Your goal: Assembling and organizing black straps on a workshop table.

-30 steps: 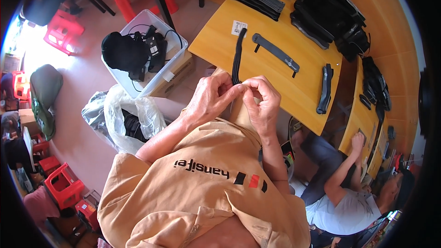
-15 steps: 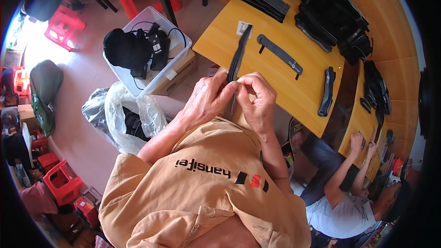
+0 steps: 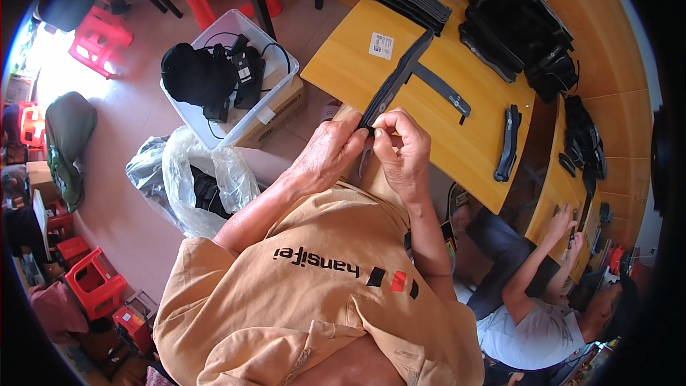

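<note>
A long black fabric strap (image 3: 400, 75) slants from my hands up across the table, its far end near the stack. My left hand (image 3: 325, 151) is closed round its near end, thumb pressed on top. Beside it, my right hand (image 3: 404, 149) pinches the same end between thumb and fingertips; the exact spot of the pinch is partly hidden. A second dark grey strap (image 3: 444, 91) with small black tabs lies flat on the yellow table (image 3: 336, 68), partly covered by the held one. To the right rests a narrow folded black strap (image 3: 508, 144).
A neat stack of black straps (image 3: 407, 1) and a heap of black straps (image 3: 511, 25) lie at the table's far side. Left stand a clear bin (image 3: 189, 111) of black gear and a plastic bag (image 3: 179, 179). A co-worker (image 3: 532, 329) sits at right.
The strap's far end has swung right and down over the table, now crossing the grey strap. My hands stay close together in nearly the same place. The co-worker's hands have shifted slightly.
</note>
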Motion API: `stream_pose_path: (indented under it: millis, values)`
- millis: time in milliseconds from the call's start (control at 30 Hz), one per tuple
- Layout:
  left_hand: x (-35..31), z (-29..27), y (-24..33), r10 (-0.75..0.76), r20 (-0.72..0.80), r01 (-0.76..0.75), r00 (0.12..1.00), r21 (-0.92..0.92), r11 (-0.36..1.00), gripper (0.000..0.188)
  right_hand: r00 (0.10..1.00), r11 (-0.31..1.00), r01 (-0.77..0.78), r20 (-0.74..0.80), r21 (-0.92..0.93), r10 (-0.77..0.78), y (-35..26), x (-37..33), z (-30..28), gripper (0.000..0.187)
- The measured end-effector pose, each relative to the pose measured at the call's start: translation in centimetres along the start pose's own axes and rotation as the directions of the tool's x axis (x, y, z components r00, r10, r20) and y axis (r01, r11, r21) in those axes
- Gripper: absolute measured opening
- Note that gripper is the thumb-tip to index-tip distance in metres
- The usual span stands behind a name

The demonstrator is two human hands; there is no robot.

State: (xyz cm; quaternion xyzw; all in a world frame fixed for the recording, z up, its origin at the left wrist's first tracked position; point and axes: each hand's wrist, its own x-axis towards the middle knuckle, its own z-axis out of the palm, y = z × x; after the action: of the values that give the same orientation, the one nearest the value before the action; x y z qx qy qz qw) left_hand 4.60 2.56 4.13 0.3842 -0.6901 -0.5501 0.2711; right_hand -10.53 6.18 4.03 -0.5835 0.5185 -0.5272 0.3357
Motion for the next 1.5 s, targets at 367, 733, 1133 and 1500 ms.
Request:
stream_pose_path:
  millis: [367, 733, 1133, 1500]
  values:
    - [0.6, -0.3, 1.4, -0.055, 0.019, 0.053, 0.998, 0.082, 0.995, 0.033, 0.976, 0.934, -0.202, 0.134, 0.295, 0.169, -0.4, 0.2, -0.8, 0.003]
    - [0.2, -1.1, 1.9, -0.079, 0.204, 0.121, 0.976, -0.203, 0.972, 0.029, 0.911, 0.743, -0.411, 0.250, 0.529, 0.327, -1.7, 0.2, -1.2, 0.010]
    - [0.2, 0.7, 3.2, -0.056, 0.028, 0.060, 0.998, -0.143, 0.988, 0.033, 0.963, 0.962, 0.267, 0.053, -0.057, -0.264, -1.4, 0.6, -1.3, 0.021]
    - [1.2, -2.0, 1.7, -0.247, 0.156, 0.290, 0.956, -0.619, 0.730, 0.036, 0.831, 0.922, -0.224, -0.433, 0.316, 0.350, 1.7, -0.8, -9.6, 0.027]
